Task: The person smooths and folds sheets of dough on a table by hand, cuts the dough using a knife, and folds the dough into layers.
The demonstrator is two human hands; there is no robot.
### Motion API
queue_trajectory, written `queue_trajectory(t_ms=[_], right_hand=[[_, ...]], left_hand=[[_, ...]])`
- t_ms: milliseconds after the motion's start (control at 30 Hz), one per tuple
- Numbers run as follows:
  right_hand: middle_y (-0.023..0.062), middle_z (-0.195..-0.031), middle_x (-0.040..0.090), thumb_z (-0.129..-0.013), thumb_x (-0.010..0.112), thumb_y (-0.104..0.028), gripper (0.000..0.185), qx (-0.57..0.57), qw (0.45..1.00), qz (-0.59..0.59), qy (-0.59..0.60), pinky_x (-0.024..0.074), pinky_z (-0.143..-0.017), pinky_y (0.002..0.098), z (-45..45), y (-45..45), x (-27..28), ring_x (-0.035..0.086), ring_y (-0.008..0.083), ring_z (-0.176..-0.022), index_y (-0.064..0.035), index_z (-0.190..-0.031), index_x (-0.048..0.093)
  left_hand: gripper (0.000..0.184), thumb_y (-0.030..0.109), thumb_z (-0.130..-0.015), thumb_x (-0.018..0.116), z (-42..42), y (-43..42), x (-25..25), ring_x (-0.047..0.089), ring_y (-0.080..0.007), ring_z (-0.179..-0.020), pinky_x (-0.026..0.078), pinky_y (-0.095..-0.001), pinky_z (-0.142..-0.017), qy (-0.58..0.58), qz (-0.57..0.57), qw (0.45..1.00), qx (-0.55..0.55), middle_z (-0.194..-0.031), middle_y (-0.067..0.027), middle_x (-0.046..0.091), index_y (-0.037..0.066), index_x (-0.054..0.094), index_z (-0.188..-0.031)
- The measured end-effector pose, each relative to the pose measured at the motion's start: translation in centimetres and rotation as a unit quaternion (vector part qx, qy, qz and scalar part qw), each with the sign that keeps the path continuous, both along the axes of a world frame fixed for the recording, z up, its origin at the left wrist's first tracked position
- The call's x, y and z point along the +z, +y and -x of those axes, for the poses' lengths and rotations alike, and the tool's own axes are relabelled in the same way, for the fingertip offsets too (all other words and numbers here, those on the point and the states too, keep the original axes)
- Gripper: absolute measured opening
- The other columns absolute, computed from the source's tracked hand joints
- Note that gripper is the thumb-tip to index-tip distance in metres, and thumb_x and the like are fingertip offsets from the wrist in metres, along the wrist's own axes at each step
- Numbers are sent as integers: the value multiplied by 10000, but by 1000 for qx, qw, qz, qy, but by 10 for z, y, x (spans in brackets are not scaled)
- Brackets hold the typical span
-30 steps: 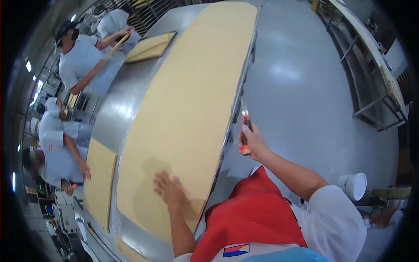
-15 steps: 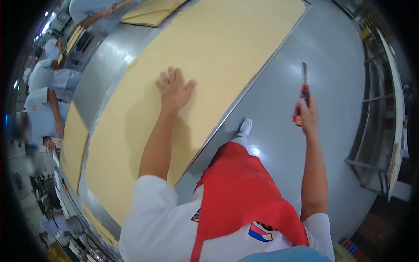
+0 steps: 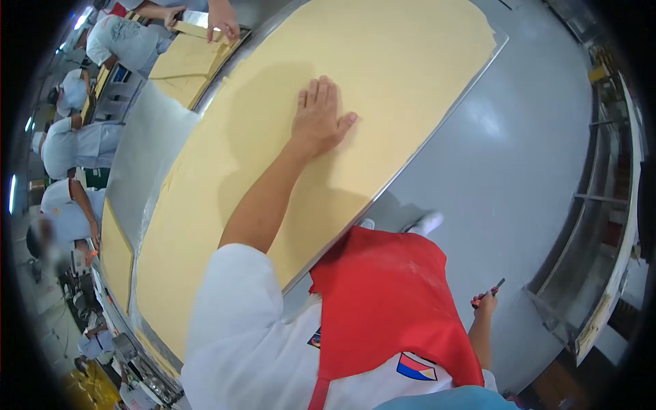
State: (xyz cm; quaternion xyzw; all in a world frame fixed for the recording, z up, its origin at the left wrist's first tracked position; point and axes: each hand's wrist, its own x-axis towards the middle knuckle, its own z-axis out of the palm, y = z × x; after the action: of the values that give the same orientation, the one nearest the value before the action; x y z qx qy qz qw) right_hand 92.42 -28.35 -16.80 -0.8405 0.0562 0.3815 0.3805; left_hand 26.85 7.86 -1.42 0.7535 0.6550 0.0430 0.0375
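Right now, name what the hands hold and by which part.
The right hand holds a bladed tool by its handle; the left hand, over the yellow sheet, holds nothing.

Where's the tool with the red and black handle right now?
In the head view, the tool is low on the right side, in the person's right hand, above the grey floor and beside the red apron.

The sheet (image 3: 389,82) lies on the table (image 3: 152,126) (bench (image 3: 603,309) to the right).
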Motion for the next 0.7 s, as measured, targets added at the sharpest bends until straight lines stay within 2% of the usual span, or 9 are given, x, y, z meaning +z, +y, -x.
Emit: queue_trajectory(t_ms=[133,167,267,400,467,533,567,633,700], right_hand=[[63,-706,497,-1069,489,-272,216,39,998,-33,25,452,-396,372,-49,128,-13,539,223,-486,-148,-1245,471],[64,-716,501,-1068,489,-250,260,78,994,-72,14,457,-400,374,-55,175,-7,538,217,-491,-136,-1301,468],[57,-713,503,-1066,494,-224,371,176,976,-130,2,461,-401,359,-71,323,3,526,189,-484,-145,-1426,451],[28,-685,488,-1057,481,-216,328,329,919,-217,1,433,-376,297,-32,499,72,486,145,-429,-125,-1372,496],[38,-705,508,-1039,495,-173,420,411,882,-226,-33,437,-388,288,-4,574,112,516,138,-463,-110,-1452,462],[55,-738,563,-1005,535,-157,492,514,808,-275,-85,451,-425,280,41,633,158,534,120,-494,-143,-1490,451],[68,-792,607,-1007,548,-172,510,568,768,-273,-112,490,-465,289,65,660,180,581,132,-553,-156,-1505,437],[136,-906,693,-998,552,-157,546,648,697,-267,-151,570,-612,395,107,712,208,686,257,-687,-183,-1527,417],[216,-1006,701,-983,540,-135,593,709,598,-304,-220,546,-782,491,156,762,210,684,393,-866,-180,-1552,377]], left_hand=[[902,607,-1017,371,9,70,-4,97,-390,-1569,87,-508,-1270,32,-10,983,178,-1671,-268,141,-70,183,-1583],[901,610,-1015,378,17,85,-4,104,-393,-1567,96,-510,-1268,20,-9,969,246,-1664,-278,157,-71,203,-1578],[898,594,-1003,423,39,121,-13,136,-397,-1560,114,-514,-1261,1,-46,943,329,-1656,-283,184,-83,235,-1563],[883,556,-990,469,30,154,-6,187,-409,-1544,129,-516,-1256,5,-35,887,460,-1639,-298,227,-104,271,-1542],[891,569,-987,466,0,151,-6,196,-417,-1540,125,-517,-1258,21,-19,887,460,-1628,-310,246,-113,289,-1532],[937,628,-989,440,10,151,-32,176,-425,-1544,115,-512,-1263,73,-23,897,436,-1632,-311,233,-112,278,-1541],[951,642,-994,429,8,157,-27,161,-436,-1546,108,-508,-1264,97,-3,886,454,-1635,-314,220,-109,255,-1551],[953,638,-996,428,5,169,-12,151,-460,-1541,100,-542,-1257,45,-22,881,471,-1640,-317,199,-115,242,-1550],[952,647,-994,426,4,203,-1,144,-471,-1538,96,-562,-1251,49,-15,859,509,-1643,-316,188,-98,242,-1557]])
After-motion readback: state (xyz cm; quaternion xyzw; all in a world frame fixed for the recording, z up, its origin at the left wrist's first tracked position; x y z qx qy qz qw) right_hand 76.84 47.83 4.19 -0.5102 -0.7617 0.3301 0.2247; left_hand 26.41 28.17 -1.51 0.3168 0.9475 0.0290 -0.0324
